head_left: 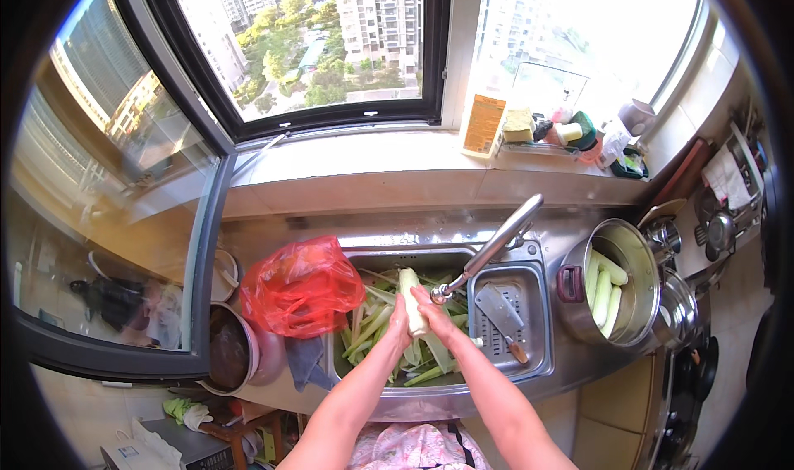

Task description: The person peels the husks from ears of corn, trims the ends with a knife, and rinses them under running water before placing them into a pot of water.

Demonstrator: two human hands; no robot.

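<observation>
- Here, the biggest thing before me is the steel sink (pixel 529 371), its basin strewn with green and pale peelings (pixel 376 325).
- Beside it on my left, a red plastic bag (pixel 299 286) sits bunched on the counter edge, with a dark round pot (pixel 227 348) just beyond.
- To my right stands a steel pot (pixel 633 259) holding several peeled pale stalks (pixel 605 292).
- The long tap (pixel 495 247) slants down over the basin, its spout just beside my hands.
- In the drain tray rests a cleaver (pixel 504 313) with a wooden handle.
- My left hand (pixel 399 321) and right hand (pixel 432 313) both grip one pale peeled stalk (pixel 411 292), upright over the basin, its top sticking out above my fingers.
</observation>
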